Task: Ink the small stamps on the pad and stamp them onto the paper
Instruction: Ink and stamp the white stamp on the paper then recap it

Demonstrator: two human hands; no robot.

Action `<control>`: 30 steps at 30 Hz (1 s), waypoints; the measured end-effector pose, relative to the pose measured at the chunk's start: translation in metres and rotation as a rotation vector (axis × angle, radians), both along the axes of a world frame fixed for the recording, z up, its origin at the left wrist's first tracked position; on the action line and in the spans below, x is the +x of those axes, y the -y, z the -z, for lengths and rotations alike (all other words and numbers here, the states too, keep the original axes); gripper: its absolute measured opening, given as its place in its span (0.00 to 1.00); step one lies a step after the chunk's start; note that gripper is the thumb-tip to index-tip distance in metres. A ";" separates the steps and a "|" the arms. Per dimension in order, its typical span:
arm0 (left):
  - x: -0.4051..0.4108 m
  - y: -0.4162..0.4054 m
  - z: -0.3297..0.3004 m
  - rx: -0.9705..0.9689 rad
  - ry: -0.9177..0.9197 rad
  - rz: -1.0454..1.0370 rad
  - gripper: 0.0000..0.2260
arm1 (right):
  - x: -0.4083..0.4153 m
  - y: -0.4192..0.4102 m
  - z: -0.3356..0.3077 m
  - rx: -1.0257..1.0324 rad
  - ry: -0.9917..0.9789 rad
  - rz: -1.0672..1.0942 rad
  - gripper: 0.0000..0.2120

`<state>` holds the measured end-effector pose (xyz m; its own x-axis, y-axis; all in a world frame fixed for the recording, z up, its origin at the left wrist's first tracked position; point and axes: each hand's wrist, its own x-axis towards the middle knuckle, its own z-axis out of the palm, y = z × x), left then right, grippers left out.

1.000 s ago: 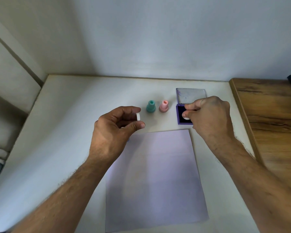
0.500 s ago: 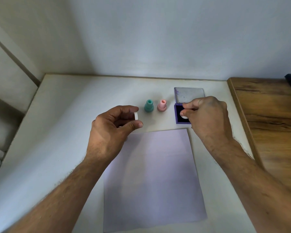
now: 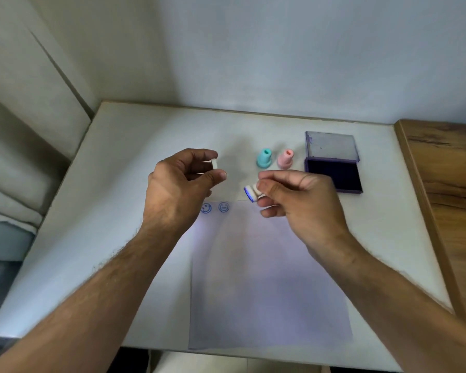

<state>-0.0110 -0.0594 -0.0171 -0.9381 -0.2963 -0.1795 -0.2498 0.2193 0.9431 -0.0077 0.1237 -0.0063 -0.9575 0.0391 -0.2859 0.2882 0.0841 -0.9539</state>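
My right hand [image 3: 299, 200] pinches a small white stamp [image 3: 251, 193], its blue-inked face turned left, just above the top edge of the pale paper [image 3: 267, 278]. My left hand [image 3: 180, 187] holds a small white cap [image 3: 214, 163] between thumb and fingers, above the paper's top left corner. Two blue smiley prints [image 3: 214, 207] sit on that corner. The open purple ink pad [image 3: 334, 175] lies to the right, its lid [image 3: 331, 146] flat behind it. A teal stamp [image 3: 264, 158] and a pink stamp [image 3: 285, 158] stand upright left of the pad.
Everything rests on a white table [image 3: 119, 211] against a wall. A wooden surface [image 3: 447, 197] adjoins the table on the right. A grey cushion [image 3: 8, 184] lies off the left edge.
My right hand lifted the stamp off the ink pad and carried it left to the paper's top edge. My left hand stayed roughly in place with the cap.
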 end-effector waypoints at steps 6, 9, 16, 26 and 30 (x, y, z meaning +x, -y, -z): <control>0.005 0.010 0.004 -0.096 0.082 0.053 0.09 | 0.006 0.011 0.013 0.223 -0.112 -0.040 0.09; 0.008 0.015 0.007 -0.122 0.138 0.060 0.09 | 0.011 0.016 0.016 0.376 -0.204 -0.076 0.12; 0.009 0.016 0.006 -0.142 0.192 0.074 0.10 | 0.013 0.020 0.022 0.541 -0.328 -0.158 0.14; 0.005 0.019 0.006 -0.132 0.230 0.099 0.10 | 0.011 0.020 0.025 0.591 -0.353 -0.178 0.13; 0.003 0.019 0.004 -0.131 0.241 0.108 0.10 | 0.012 0.021 0.026 0.596 -0.365 -0.182 0.13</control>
